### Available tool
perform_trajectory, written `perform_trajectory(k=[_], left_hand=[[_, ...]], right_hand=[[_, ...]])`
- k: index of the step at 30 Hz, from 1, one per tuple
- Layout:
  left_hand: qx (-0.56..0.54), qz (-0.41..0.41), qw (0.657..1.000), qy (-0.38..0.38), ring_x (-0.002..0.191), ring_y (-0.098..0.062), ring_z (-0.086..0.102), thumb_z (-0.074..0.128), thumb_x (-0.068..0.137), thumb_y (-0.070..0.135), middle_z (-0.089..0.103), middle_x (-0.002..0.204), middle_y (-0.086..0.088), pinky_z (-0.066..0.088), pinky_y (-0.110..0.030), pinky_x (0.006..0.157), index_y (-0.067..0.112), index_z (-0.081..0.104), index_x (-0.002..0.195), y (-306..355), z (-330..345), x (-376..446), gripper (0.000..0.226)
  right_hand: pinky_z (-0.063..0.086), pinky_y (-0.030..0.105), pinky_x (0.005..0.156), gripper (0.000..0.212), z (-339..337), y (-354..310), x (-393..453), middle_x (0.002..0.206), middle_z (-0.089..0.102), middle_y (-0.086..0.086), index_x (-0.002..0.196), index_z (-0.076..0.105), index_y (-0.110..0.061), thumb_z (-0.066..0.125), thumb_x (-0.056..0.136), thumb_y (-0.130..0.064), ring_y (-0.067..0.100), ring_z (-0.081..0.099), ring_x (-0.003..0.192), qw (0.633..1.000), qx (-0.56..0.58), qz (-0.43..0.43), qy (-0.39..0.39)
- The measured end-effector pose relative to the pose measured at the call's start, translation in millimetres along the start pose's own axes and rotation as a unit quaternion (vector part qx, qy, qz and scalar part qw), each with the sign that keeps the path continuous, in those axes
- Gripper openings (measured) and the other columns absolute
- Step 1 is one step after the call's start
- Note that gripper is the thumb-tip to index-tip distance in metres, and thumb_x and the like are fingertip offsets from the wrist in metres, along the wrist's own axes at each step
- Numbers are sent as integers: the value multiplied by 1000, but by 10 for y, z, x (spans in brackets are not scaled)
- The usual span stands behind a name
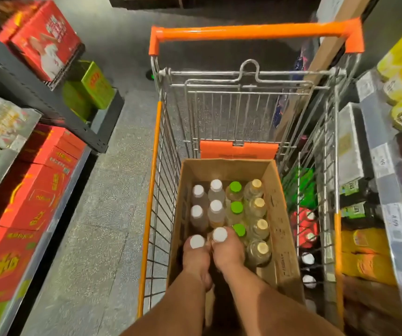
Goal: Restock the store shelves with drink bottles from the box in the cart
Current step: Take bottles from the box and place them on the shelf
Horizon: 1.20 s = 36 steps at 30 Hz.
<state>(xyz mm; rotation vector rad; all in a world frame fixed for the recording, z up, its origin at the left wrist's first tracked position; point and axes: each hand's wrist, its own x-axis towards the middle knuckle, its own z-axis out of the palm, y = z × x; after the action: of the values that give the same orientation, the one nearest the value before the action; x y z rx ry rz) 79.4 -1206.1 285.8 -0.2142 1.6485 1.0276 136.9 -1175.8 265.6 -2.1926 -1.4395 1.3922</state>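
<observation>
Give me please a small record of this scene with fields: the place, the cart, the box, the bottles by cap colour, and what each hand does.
place: store aisle, shelves on both sides
cart: metal wire, orange handle
box: open cardboard, inside the cart
white-cap bottles: six, in the left two columns
green-cap bottles: three, in one column
tan-cap bottles: four, in the right column
left hand: grips a white-cap bottle in the nearest row
right hand: grips the white-cap bottle beside it
</observation>
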Motion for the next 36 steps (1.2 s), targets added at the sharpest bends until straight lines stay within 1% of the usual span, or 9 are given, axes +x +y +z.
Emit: perform_trajectory(k=[4,10,14,18,23,27,32,34,36], left_hand=[[27,38,998,44,85,-30,67,63,86,0,70,97,-19,56,-33,60,5,62,110,50,-5,-135,24],[201,106,974,4,90,-33,68,69,79,15,71,97,-14,59,-37,71,9,64,111,294,-94,-329,33],[342,218,912,-58,93,-28,68,75,78,27,73,97,-8,56,-45,82,14,68,102,603,-134,-530,28],[419,315,844,-115,90,-19,66,72,82,29,71,90,4,53,-29,77,15,68,103,980,-166,-834,25],[472,427,748,-187,106,-28,62,70,84,33,69,111,-8,43,-26,78,15,65,111,1382,-276,-1318,33],[485,489,673,-270,94,-23,64,65,85,47,71,102,-1,49,-33,78,25,64,97,1683,-411,-1937,26],[437,512,647,-359,73,-13,63,69,74,59,69,77,6,48,-30,61,24,68,79,1722,-525,-2928,36],[431,536,611,-392,63,-12,59,69,72,62,63,64,8,42,-28,52,22,63,68,1623,-572,-3350,40],[445,556,558,-426,68,-16,61,68,71,64,65,68,4,47,-33,57,21,66,73,1460,-615,-3766,44]], right_hand=[[43,27,74,11,-72,-127,-153,97,67,1,92,60,-24,58,81,-22,22,58,86,999,41,-10,15],[39,27,70,18,-352,-309,-407,96,67,1,96,58,-29,61,79,-23,27,61,91,996,57,-34,56],[41,27,68,13,-630,-496,-632,96,70,3,93,60,-31,64,81,-27,28,63,90,993,59,-49,95],[39,26,70,23,-879,-688,-951,105,68,7,106,61,-20,65,85,-27,28,61,97,985,62,-62,146],[45,32,85,40,-1154,-934,-1592,116,62,10,120,52,-14,64,86,-31,31,57,109,967,120,-54,217],[38,30,72,36,-1403,-1132,-2364,107,63,11,109,51,-14,65,84,-35,33,59,100,935,153,-44,317],[41,30,56,23,-1726,-1110,-3484,70,55,-8,71,48,-23,65,83,-31,25,61,81,882,189,-67,426],[35,29,56,20,-1870,-1016,-3941,82,58,-4,81,51,-24,63,85,-39,22,57,82,866,188,-60,460],[35,28,56,24,-2029,-851,-4400,91,61,0,93,53,-20,61,86,-42,21,56,82,848,185,-52,493]])
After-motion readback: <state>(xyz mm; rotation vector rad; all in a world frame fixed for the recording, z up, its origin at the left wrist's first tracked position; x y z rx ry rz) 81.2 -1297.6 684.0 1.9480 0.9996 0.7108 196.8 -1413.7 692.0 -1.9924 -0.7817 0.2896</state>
